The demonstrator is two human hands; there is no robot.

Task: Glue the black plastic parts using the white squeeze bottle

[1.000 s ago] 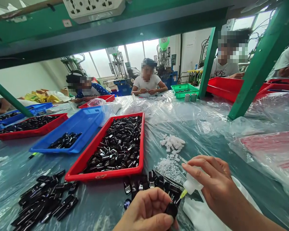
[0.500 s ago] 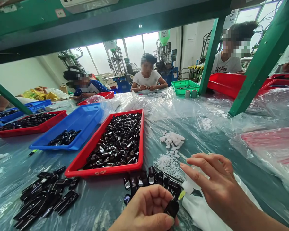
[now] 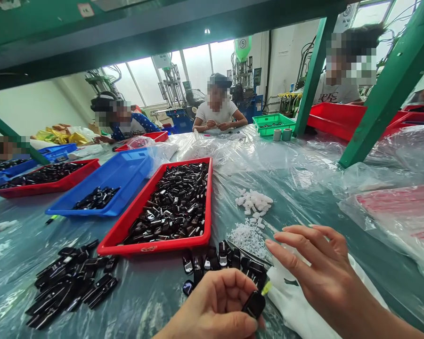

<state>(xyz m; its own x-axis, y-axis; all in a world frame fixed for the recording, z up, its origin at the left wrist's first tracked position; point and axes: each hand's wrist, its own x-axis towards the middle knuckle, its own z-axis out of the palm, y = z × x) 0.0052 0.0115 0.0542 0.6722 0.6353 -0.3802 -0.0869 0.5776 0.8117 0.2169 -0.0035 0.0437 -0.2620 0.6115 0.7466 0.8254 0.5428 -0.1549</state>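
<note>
My left hand (image 3: pixel 221 306) is closed around a small glossy black plastic piece (image 3: pixel 254 303), pinched between thumb and fingers at the bottom centre. A yellow-green tip (image 3: pixel 266 287) shows just beyond that piece; what it belongs to I cannot tell. To the right, my right hand (image 3: pixel 314 263) hovers with its fingers stretched and apart, its thumb out of sight. Beneath it lies a white cloth (image 3: pixel 297 308). Several black pieces (image 3: pixel 222 256) stand in rows past my left hand. Small white bits (image 3: pixel 249 238) are heaped beside my right fingertips, with larger white chunks (image 3: pixel 254 202) behind.
A red tray (image 3: pixel 209 207) full of black pieces stands ahead, beside a blue tray (image 3: pixel 88 214). Loose black pieces (image 3: pixel 70 282) lie at left. Green posts (image 3: pixel 378 89) and an overhead beam (image 3: pixel 162 35) frame the table. Co-workers (image 3: pixel 217 110) sit opposite.
The view has shifted slightly. My left hand still grips the black piece. A white bit near the yellow-green tip no longer shows there. My right hand has hardly moved.
</note>
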